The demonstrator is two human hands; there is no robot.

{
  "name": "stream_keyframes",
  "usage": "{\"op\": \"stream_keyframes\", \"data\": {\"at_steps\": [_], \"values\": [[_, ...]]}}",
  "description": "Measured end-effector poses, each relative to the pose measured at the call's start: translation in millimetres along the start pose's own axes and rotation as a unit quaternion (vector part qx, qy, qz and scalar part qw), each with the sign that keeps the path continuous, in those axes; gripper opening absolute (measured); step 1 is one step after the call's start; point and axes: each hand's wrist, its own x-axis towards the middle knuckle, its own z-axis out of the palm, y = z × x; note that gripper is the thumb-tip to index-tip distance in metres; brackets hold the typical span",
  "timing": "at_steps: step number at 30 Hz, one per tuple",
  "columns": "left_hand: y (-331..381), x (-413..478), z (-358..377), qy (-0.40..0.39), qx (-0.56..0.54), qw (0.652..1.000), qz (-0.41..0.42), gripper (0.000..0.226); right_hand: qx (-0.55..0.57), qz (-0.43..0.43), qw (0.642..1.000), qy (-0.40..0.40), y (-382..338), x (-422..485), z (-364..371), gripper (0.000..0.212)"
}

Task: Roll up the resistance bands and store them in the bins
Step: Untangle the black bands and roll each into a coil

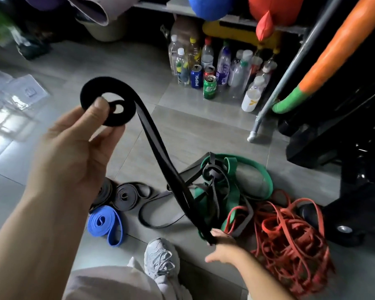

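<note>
My left hand (74, 146) is raised and pinches the coiled end of a black resistance band (158, 148) between thumb and fingers. The band's free length runs down to my right hand (223, 245), which grips it low near the floor. On the tiles lie a tangle of green bands (256, 172), a heap of red bands (290, 239), a rolled blue band (105, 224) and rolled grey bands (126, 195). No bin for the bands is plainly in view.
Several plastic bottles and cans (210, 70) stand at the back by a shelf. A beige bucket (105, 29) sits at the far left back. Black gym equipment (344, 148) and an orange padded bar (338, 46) fill the right. My shoe (160, 263) is below.
</note>
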Motion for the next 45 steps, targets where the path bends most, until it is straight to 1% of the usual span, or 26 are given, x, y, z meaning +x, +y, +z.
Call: {"op": "stream_keyframes", "data": {"at_steps": [2, 4, 5, 7, 8, 10, 12, 13, 15, 16, 17, 19, 21, 22, 23, 25, 27, 28, 30, 32, 34, 36, 37, 40, 42, 45], "values": [[0.1, 3.2, 2.7, 0.006, 0.012, 1.000, -0.012, 0.016, 0.040, 0.045, 0.997, 0.048, 33.5, -20.4, 3.2, 0.026], [-0.7, 2.3, 10.9, -0.009, 0.026, 0.999, -0.026, 0.008, 0.135, 0.104, 0.981, 0.090, 56.0, -37.1, 1.7, 0.023], [-0.7, 0.3, 16.8, -0.021, 0.034, 0.999, -0.028, 0.007, 0.196, 0.115, 0.967, 0.112, 56.7, -45.6, -5.6, 0.018], [0.0, -7.8, 29.9, -0.054, 0.051, 0.997, -0.026, 0.011, 0.308, 0.109, 0.931, 0.165, 44.0, -57.4, -30.5, 0.013], [0.5, -13.8, 36.7, -0.072, 0.057, 0.995, -0.024, 0.012, 0.347, 0.105, 0.912, 0.192, 31.0, -63.0, -48.6, 0.018], [0.1, -27.7, 48.2, -0.102, 0.066, 0.992, -0.022, 0.012, 0.414, 0.061, 0.881, 0.220, -1.8, -79.8, -87.0, 0.031], [-0.2, -40.6, 55.8, -0.121, 0.066, 0.990, -0.026, 0.012, 0.480, 0.015, 0.845, 0.235, -34.3, -102.4, -121.7, 0.031], [-0.4, -45.5, 58.0, -0.126, 0.061, 0.990, -0.028, 0.011, 0.488, -0.003, 0.834, 0.255, -51.6, -115.9, -139.6, 0.028], [0.1, -51.5, 59.1, -0.124, 0.055, 0.990, -0.029, 0.010, 0.467, -0.047, 0.831, 0.299, -84.5, -144.7, -173.7, 0.024], [0.5, -53.3, 58.3, -0.119, 0.055, 0.991, -0.030, 0.009, 0.453, -0.083, 0.830, 0.315, -100.0, -159.6, -188.4, 0.023], [0.8, -54.3, 56.6, -0.114, 0.054, 0.992, -0.029, 0.008, 0.422, -0.118, 0.835, 0.334, -116.5, -175.0, -202.1, 0.022], [0.3, -55.8, 51.4, -0.106, 0.054, 0.992, -0.028, 0.006, 0.324, -0.172, 0.853, 0.372, -145.4, -202.5, -222.4, 0.016], [-1.7, -56.8, 45.0, -0.100, 0.065, 0.992, -0.027, 0.007, 0.257, -0.218, 0.854, 0.396, -171.5, -225.3, -236.9, 0.014], [-2.6, -57.7, 41.7, -0.099, 0.073, 0.992, -0.027, 0.011, 0.235, -0.236, 0.852, 0.404, -184.1, -235.6, -242.4, 0.013], [-4.1, -58.4, 38.2, -0.100, 0.081, 0.991, -0.028, 0.016, 0.228, -0.252, 0.846, 0.410, -195.4, -245.3, -246.0, 0.012], [-5.1, -61.4, 32.2, -0.105, 0.097, 0.989, -0.028, 0.022, 0.262, -0.289, 0.822, 0.414, -217.5, -264.1, -252.1, 0.013], [-4.0, -65.2, 27.0, -0.111, 0.097, 0.989, -0.022, 0.020, 0.306, -0.313, 0.797, 0.416, -236.7, -281.6, -255.9, 0.014], [-2.8, -67.0, 24.5, -0.115, 0.088, 0.989, -0.016, 0.018, 0.307, -0.322, 0.794, 0.415, -243.5, -287.9, -256.7, 0.012], [0.7, -69.5, 19.0, -0.114, 0.065, 0.991, 0.000, 0.013, 0.251, -0.323, 0.808, 0.424, -251.0, -292.0, -255.5, 0.005], [5.2, -69.9, 13.1, -0.092, 0.042, 0.995, 0.014, 0.011, 0.174, -0.298, 0.825, 0.447, -248.7, -285.0, -253.3, 0.002], [9.9, -69.0, 6.8, -0.058, 0.025, 0.998, 0.026, 0.015, 0.111, -0.264, 0.839, 0.463, -240.6, -275.2, -245.7, 0.011], [13.0, -67.3, 0.2, -0.042, 0.024, 0.998, 0.038, 0.015, 0.045, -0.227, 0.858, 0.458, -224.2, -261.3, -231.9, 0.024], [14.1, -67.0, -2.3, -0.042, 0.030, 0.998, 0.043, 0.013, 0.011, -0.204, 0.875, 0.438, -213.4, -254.4, -220.9, 0.026], [14.5, -64.7, -8.1, -0.039, 0.036, 0.997, 0.050, 0.013, -0.091, -0.120, 0.930, 0.336, -166.6, -228.3, -172.2, 0.026], [16.5, -61.0, -11.5, -0.022, 0.036, 0.997, 0.059, 0.015, -0.128, -0.075, 0.956, 0.255, -130.6, -205.1, -132.6, 0.041], [21.4, -53.0, -20.0, -0.016, 0.027, 0.997, 0.068, 0.008, -0.094, -0.002, 0.991, 0.099, -79.4, -172.0, -73.8, 0.071]]}}
